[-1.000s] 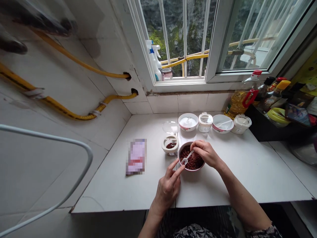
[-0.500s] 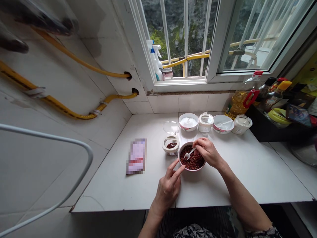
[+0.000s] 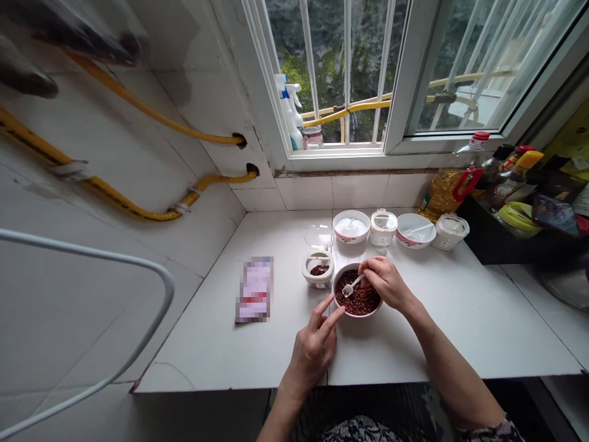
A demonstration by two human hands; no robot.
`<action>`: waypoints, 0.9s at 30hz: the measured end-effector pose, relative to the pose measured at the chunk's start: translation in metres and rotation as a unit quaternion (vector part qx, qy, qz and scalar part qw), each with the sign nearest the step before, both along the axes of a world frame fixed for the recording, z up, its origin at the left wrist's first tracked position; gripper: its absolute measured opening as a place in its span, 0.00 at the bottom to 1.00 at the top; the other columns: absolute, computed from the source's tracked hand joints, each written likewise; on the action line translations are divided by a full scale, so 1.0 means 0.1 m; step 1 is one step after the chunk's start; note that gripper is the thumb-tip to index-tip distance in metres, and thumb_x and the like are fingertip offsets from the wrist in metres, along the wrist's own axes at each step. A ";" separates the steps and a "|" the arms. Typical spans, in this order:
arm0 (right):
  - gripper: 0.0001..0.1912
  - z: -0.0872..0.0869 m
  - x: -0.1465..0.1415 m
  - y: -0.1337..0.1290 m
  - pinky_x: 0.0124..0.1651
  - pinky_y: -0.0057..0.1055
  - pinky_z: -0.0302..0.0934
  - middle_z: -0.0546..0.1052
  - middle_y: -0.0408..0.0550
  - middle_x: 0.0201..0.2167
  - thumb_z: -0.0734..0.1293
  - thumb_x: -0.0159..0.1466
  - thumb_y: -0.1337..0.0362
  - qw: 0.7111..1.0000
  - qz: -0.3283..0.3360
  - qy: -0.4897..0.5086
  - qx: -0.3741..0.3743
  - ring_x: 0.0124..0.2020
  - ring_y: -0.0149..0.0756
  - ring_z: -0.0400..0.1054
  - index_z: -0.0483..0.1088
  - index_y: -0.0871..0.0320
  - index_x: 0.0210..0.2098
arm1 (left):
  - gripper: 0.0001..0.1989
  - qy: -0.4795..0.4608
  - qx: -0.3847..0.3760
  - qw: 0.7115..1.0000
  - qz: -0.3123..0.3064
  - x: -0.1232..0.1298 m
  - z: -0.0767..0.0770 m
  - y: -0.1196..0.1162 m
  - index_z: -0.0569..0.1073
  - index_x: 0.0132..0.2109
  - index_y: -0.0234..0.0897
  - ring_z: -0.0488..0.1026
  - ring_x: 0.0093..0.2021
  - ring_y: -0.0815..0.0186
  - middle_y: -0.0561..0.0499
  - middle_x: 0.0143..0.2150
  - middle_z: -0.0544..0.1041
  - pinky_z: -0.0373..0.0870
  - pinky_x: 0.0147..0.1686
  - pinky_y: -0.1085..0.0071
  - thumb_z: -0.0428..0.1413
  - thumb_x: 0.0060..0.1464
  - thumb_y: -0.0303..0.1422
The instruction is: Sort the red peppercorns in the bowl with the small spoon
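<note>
My right hand (image 3: 386, 283) pinches the handle of a small white spoon (image 3: 353, 285) over a bowl. Its scoop rests at the surface of dark red, peppercorn-like spice (image 3: 363, 301) that fills much of the bowl (image 3: 334, 296). At the bowl's near left rim, the stretched, parted fingers of my left hand (image 3: 317, 341) touch it from outside. Just left of the bowl stands a seasoning jar (image 3: 317, 280), its clear lid (image 3: 318, 236) flipped up, with some of the same spice inside.
Along the back stand a bowl of white grains (image 3: 351, 228), a lidded jar (image 3: 383, 228), a bowl with a white spoon (image 3: 415, 232) and another jar (image 3: 451, 232). An oil bottle (image 3: 448, 184) is behind them. A blurred purple packet (image 3: 255, 290) lies left.
</note>
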State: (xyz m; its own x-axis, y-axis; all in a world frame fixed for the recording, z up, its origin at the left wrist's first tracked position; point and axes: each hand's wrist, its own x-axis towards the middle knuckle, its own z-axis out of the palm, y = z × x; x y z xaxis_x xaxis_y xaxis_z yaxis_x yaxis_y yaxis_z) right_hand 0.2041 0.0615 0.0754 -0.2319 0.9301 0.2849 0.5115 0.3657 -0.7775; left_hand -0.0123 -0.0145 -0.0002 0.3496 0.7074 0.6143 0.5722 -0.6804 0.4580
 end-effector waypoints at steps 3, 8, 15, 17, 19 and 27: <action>0.12 0.00 0.00 0.00 0.53 0.40 0.59 0.77 0.42 0.19 0.59 0.63 0.71 1.000 -0.001 0.001 0.005 0.36 0.41 0.71 0.70 0.53 0.28 | 0.24 0.003 -0.005 1.000 0.001 0.00 -0.01 0.00 0.65 0.63 0.42 0.80 0.44 0.68 0.39 0.64 0.68 0.79 0.39 0.76 0.47 0.63 0.19; 0.12 -0.01 0.00 0.00 0.53 0.40 0.59 0.77 0.41 0.19 0.59 0.64 0.70 1.000 0.005 0.007 0.004 0.34 0.40 0.71 0.70 0.53 0.28 | 0.25 -0.006 -0.009 1.000 -0.005 0.00 0.00 0.00 0.64 0.64 0.43 0.80 0.43 0.68 0.39 0.64 0.68 0.79 0.39 0.75 0.47 0.63 0.19; 0.12 -0.02 0.00 0.02 0.52 0.40 0.60 0.77 0.41 0.19 0.59 0.63 0.70 1.000 -0.003 0.008 -0.004 0.30 0.39 0.71 0.69 0.54 0.28 | 0.25 -0.004 -0.007 1.000 -0.004 0.00 -0.01 0.00 0.64 0.64 0.43 0.80 0.43 0.68 0.39 0.64 0.68 0.80 0.38 0.75 0.47 0.63 0.20; 0.11 -0.02 0.00 0.02 0.51 0.40 0.60 0.77 0.40 0.19 0.59 0.63 0.70 1.000 -0.001 0.013 -0.010 0.29 0.39 0.71 0.69 0.54 0.28 | 0.24 -0.003 -0.004 1.000 -0.003 0.00 -0.01 0.00 0.65 0.63 0.42 0.80 0.44 0.67 0.39 0.63 0.68 0.80 0.39 0.75 0.47 0.63 0.19; 0.11 -0.02 -0.01 0.02 0.51 0.40 0.60 0.77 0.40 0.18 0.59 0.63 0.70 1.000 -0.004 0.015 -0.011 0.29 0.39 0.71 0.69 0.54 0.28 | 0.24 0.001 -0.005 1.000 -0.002 0.00 -0.01 0.00 0.65 0.63 0.41 0.79 0.46 0.66 0.38 0.63 0.68 0.80 0.39 0.75 0.47 0.63 0.19; 0.12 0.02 0.00 0.01 0.49 0.39 0.62 0.77 0.40 0.18 0.59 0.63 0.70 0.999 -0.008 0.033 -0.001 0.28 0.38 0.71 0.70 0.54 0.28 | 0.25 -0.001 -0.013 1.000 -0.002 -0.01 -0.01 0.00 0.64 0.64 0.44 0.80 0.46 0.66 0.39 0.64 0.68 0.80 0.40 0.73 0.47 0.64 0.20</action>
